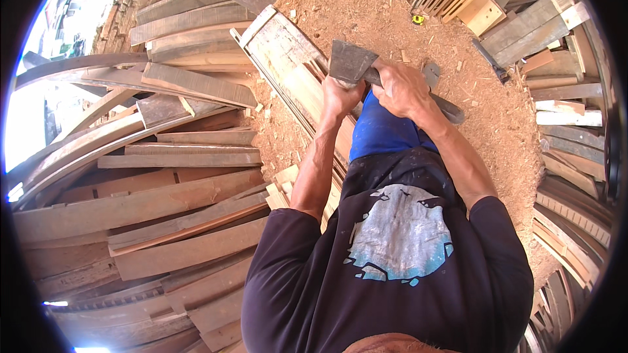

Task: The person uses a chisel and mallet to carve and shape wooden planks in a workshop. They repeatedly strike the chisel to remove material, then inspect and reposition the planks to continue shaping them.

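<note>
The right hand [402, 88] was closed around a hatchet [353, 62] handle, blade just beyond the left hand [340, 97], which gripped a wooden board [288, 59] running away up-left.

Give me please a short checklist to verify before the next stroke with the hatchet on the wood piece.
1. Right hand closed around the hatchet handle near the head: ok.
2. Left hand steadies the wood piece just below the blade; fingers look very close to the edge: not ok.
3. Blade resting on the wood or above it: cannot tell, the hands hide the contact.
4. Wood piece leans on the slanted board behind it: ok, but how firmly cannot be told.
5. Ground around is covered in sawdust and chips, loose planks stacked on the left: footing cannot tell.
</note>
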{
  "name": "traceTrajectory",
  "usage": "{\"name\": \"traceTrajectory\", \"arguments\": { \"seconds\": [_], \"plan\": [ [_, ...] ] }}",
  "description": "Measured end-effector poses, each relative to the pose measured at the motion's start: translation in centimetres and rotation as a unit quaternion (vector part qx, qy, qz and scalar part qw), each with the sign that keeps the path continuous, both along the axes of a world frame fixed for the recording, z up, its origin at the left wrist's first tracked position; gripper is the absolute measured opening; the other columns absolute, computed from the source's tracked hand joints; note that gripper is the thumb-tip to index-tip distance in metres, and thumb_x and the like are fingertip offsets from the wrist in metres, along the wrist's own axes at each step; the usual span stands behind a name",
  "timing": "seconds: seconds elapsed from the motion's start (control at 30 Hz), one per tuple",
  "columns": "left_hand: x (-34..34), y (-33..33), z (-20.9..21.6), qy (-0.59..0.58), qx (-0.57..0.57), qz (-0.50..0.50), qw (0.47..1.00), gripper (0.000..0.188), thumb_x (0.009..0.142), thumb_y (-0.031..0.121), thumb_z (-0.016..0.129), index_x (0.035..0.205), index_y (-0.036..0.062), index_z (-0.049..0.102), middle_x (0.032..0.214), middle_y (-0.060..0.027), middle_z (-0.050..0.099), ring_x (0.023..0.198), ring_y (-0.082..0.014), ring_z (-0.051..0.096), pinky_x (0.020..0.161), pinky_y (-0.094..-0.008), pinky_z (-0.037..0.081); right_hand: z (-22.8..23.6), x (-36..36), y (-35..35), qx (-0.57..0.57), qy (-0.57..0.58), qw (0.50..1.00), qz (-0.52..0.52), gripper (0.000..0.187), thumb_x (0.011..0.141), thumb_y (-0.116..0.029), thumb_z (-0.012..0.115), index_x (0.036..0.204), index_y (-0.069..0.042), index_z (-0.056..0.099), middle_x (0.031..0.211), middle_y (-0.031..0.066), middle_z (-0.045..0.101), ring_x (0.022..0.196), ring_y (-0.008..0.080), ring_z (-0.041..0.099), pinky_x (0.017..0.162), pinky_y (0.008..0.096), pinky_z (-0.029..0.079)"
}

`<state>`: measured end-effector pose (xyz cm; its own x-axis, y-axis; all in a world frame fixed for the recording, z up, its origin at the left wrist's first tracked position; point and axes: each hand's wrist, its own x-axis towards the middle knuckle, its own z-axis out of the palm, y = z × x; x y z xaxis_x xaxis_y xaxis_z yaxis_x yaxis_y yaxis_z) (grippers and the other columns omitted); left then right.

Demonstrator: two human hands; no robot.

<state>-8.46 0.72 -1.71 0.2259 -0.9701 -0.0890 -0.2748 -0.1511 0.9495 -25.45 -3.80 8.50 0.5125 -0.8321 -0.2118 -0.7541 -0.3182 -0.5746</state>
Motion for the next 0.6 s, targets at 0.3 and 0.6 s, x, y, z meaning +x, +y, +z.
{"name": "traceTrajectory", "arguments": {
  "seconds": [0.3, 0.6],
  "plan": [
    [-0.5, 1.7, 0.2, 0.02, -0.027, -0.021, 0.999, 0.034, 0.083, 0.002, 0.07, 0.117, 0.0027, 0.064, 0.11, -0.0052, 0.072, 0.103, -0.0131, 0.066, 0.086, -0.0282, 0.054, -0.4, -0.6, 1.6, 0.05, -0.052, 0.997, -0.028, 0.031, 0.084, -0.021, 0.068, 0.109, -0.005, 0.063, 0.091, 0.0213, 0.07, 0.086, 0.045, 0.066, 0.074, 0.0501, 0.053],
    [2.9, -2.0, 1.5, -0.03, -0.035, 0.203, 0.978, 0.023, 0.086, 0.009, 0.075, 0.103, 0.0067, 0.06, 0.085, -0.0028, 0.069, 0.077, -0.0105, 0.065, 0.071, -0.0261, 0.054, -0.5, -1.3, 2.2, -0.032, -0.334, 0.938, -0.082, 0.037, 0.084, -0.02, 0.074, 0.115, -0.001, 0.064, 0.102, 0.0186, 0.07, 0.092, 0.033, 0.068, 0.083, 0.041, 0.053]
  ]
}}
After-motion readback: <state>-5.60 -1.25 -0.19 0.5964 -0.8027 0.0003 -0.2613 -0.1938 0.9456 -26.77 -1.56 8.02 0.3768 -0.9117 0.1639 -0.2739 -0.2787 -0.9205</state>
